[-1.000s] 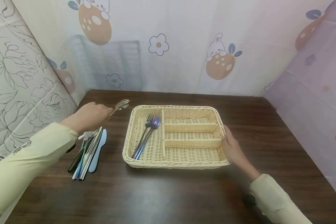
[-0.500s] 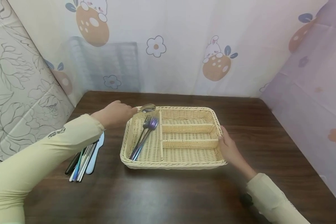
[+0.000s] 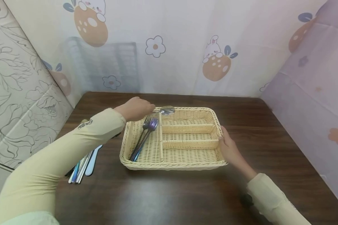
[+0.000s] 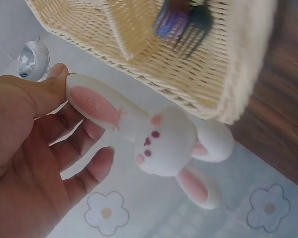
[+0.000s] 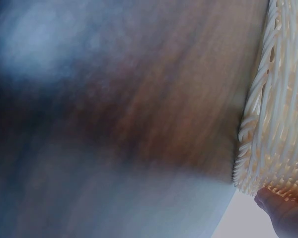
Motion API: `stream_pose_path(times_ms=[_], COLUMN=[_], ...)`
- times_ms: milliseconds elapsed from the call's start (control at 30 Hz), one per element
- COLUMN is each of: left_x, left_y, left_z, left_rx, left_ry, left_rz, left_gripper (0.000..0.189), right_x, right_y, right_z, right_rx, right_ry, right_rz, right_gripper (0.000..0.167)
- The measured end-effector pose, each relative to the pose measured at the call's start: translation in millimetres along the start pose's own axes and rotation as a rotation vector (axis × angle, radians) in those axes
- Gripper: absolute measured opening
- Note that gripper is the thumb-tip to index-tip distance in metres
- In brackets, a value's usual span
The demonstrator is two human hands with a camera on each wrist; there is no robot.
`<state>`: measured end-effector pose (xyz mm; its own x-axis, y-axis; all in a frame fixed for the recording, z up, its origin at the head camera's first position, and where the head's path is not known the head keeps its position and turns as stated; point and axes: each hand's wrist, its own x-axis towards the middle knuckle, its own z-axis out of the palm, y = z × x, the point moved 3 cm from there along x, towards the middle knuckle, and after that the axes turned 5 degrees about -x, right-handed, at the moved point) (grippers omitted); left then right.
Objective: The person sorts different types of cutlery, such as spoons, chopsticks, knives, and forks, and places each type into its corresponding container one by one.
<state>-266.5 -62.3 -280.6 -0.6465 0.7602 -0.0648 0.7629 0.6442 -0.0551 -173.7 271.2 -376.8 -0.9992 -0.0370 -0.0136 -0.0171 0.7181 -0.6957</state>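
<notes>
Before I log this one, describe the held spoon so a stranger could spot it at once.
Find the divided wicker basket. Near its far rim, the left hand pinches the spoon. Unlike the two forks inside, it has a rounded bowl and white bunny handle.

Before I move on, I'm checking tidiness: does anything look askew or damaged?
Slightly askew: the dark metal fork and purplish metal fork slant rather than lying straight in the left compartment of the cream woven basket. No damage shows.
</notes>
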Motion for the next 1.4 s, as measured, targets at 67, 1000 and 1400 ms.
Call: stream_pose_path(times_ms=[67,1000,1400], left_x=[10.6,139.6,153.2], left_y=[2.2,50.3,61.1], left_z=[0.6,27.5,53.1], left_rx=[-0.025,-0.349,-0.299], left_ry=[-0.01,-0.143,-0.208], left_rz=[0.006,0.013,0.006], left_gripper=[0.007,0.019,0.017], right_x=[0.4,-2.4,-0.7], right_y=[0.2,1.3,3.2], right_z=[-0.4,4.8,5.2], right_rx=[0.002,-0.017,-0.015], right_ry=[0.0,0.034,0.043], right_rz=[-0.001,-0.001,-0.008], right_gripper=[0.054,0.053,0.054])
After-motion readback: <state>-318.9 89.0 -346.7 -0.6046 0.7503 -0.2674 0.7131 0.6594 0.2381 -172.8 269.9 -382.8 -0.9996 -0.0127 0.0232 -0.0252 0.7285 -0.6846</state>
